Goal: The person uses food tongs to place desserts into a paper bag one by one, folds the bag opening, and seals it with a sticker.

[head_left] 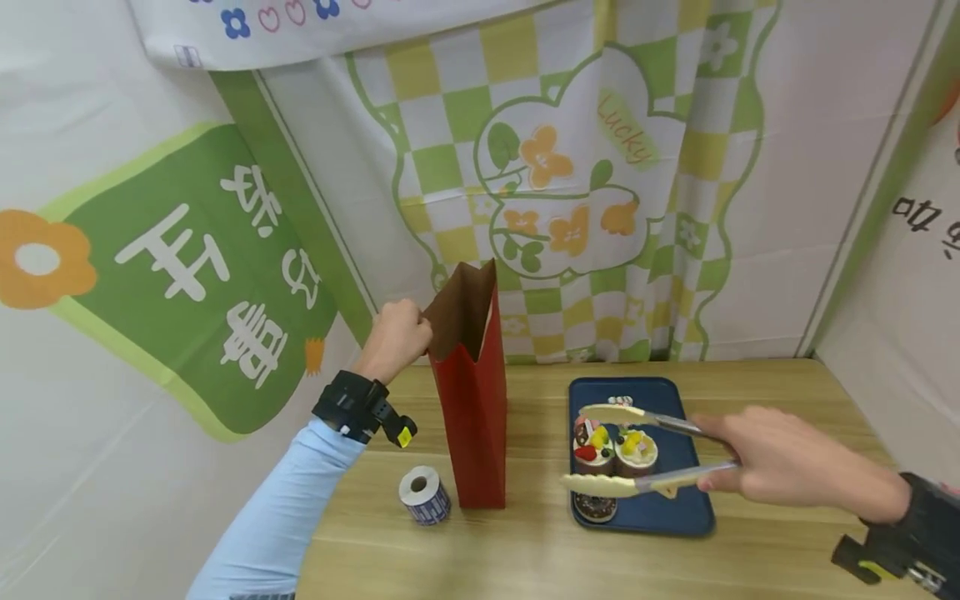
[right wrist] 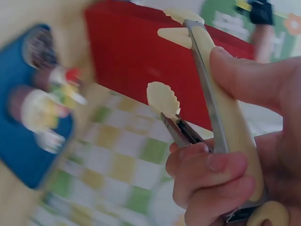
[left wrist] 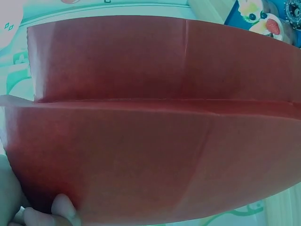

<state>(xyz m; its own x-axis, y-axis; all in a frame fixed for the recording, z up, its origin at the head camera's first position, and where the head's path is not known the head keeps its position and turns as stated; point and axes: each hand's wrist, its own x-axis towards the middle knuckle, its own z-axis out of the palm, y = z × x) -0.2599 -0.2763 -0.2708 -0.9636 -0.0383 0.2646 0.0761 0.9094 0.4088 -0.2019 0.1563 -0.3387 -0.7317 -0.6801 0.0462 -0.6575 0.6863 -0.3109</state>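
My left hand (head_left: 399,333) grips the upper edge of a tall red paper bag (head_left: 476,433), which stands upright with its mouth open. In the left wrist view the fingertips (left wrist: 63,207) lie against the bag's brown inner side. A pair of tongs (right wrist: 230,122) with cream scalloped tips is held in my right hand (head_left: 787,458); the tong arms are spread apart with nothing between the tips. They hover over a blue tray (head_left: 663,396) bearing two toy dessert cups (head_left: 636,450) topped with fruit and a chocolate doughnut (head_left: 596,508), partly overlapped by the tongs.
A roll of labels (head_left: 425,498) stands on the wooden table (head_left: 540,550) left of the bag. Behind the table hangs a checkered green and yellow cloth (head_left: 480,108). White printed sheets (head_left: 862,150) enclose the sides.
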